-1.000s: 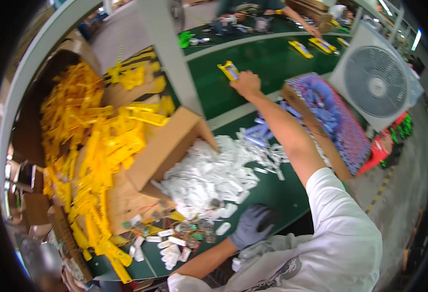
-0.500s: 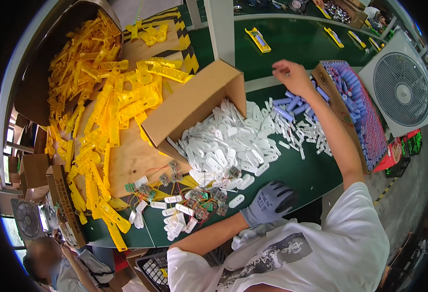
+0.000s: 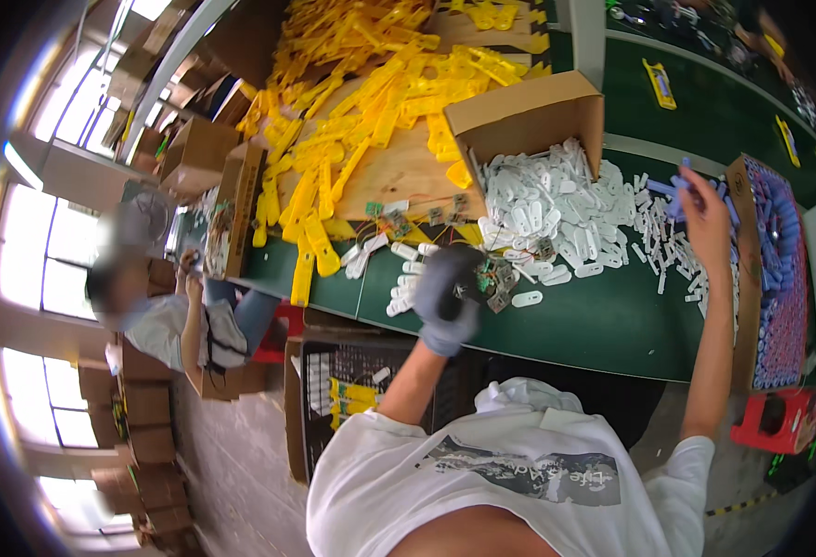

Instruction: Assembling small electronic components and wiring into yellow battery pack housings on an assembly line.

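Note:
My left hand (image 3: pixel 450 299), in a grey glove, hovers over the table's front part beside small circuit boards with wires (image 3: pixel 498 281) and a cluster of white plastic pieces (image 3: pixel 406 290). Motion blurs its fingers, and whatever lies beneath is hidden. Bare, my right hand (image 3: pixel 708 221) reaches to the loose purple cylindrical battery cells (image 3: pixel 665 187) at the right. Its fingertips are closed around a purple battery cell (image 3: pixel 686 165). Between the hands, a heap of white oval plastic covers (image 3: pixel 543 200) spills from a tipped cardboard box (image 3: pixel 524 104).
Yellow plastic casings (image 3: pixel 371 102) pile up at the back left. A carton of upright cells (image 3: pixel 777 269) borders the table on the right, with small white strips (image 3: pixel 663 243) nearby. A black crate (image 3: pixel 320 371) stands below the front edge. Another person (image 3: pixel 181 325) sits at left.
The view has swung left. My left hand has moved from the table's edge to the circuit boards. My right hand has drawn back from near the conveyor to the loose battery cells.

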`<act>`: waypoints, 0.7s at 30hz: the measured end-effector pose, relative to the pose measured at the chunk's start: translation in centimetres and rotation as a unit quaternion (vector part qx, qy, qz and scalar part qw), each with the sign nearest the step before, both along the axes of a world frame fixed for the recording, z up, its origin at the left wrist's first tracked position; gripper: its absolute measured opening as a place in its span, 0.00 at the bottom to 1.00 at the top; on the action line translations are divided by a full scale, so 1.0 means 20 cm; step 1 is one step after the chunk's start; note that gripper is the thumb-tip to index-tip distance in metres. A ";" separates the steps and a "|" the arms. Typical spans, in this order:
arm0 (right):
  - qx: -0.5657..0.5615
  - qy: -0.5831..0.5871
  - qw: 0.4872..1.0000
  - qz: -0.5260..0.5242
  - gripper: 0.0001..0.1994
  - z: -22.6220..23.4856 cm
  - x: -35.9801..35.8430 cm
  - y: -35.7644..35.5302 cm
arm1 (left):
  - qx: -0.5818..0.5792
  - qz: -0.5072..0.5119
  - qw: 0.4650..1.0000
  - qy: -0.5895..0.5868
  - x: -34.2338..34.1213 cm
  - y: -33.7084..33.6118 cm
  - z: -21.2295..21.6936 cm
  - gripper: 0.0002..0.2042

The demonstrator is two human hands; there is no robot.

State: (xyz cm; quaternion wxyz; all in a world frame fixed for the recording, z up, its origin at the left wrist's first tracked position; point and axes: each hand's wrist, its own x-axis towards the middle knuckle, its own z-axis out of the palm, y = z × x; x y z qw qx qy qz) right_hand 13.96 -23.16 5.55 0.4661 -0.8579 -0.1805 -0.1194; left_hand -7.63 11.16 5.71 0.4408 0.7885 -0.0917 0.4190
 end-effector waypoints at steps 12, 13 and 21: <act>0.763 0.311 0.531 0.199 0.20 -0.52 -0.69 -0.28 | 0.242 0.390 0.631 0.625 -1.34 0.91 -0.63 0.29; 0.746 0.318 0.557 0.179 0.20 -0.50 -0.73 -0.22 | 0.299 0.285 0.651 0.637 -1.42 1.00 -0.72 0.32; 0.680 0.326 0.638 0.154 0.16 -0.50 -0.81 -0.07 | 0.393 0.150 0.584 0.694 -1.47 1.08 -0.88 0.30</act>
